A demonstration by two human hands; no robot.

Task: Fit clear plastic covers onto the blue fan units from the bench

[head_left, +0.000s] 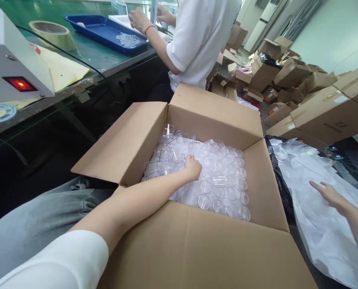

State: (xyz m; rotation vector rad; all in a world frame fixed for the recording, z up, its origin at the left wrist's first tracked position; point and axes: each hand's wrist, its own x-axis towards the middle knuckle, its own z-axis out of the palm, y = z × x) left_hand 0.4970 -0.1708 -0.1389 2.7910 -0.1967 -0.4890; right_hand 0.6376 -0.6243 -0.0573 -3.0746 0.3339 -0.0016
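Note:
A large open cardboard box (209,128) stands in front of me with its flaps folded outward. Inside it are many clear cup-like containers (205,186), in rows on the right and more loosely laid on the left, around a white sheet (182,145). My left hand (193,167) reaches in over the middle with fingers curled closed; whatever they hold, if anything, is hidden. To the right of the box, my right hand (329,194) has its fingers stretched out over a pile of thin white sheets or bags (305,168).
A co-worker in a white shirt (194,36) works at the green bench, by a blue tray (97,30) holding small clear pieces. On the bench are a tape roll (52,34) and a device with a lit red switch (20,84). Cardboard boxes (332,112) are stacked behind.

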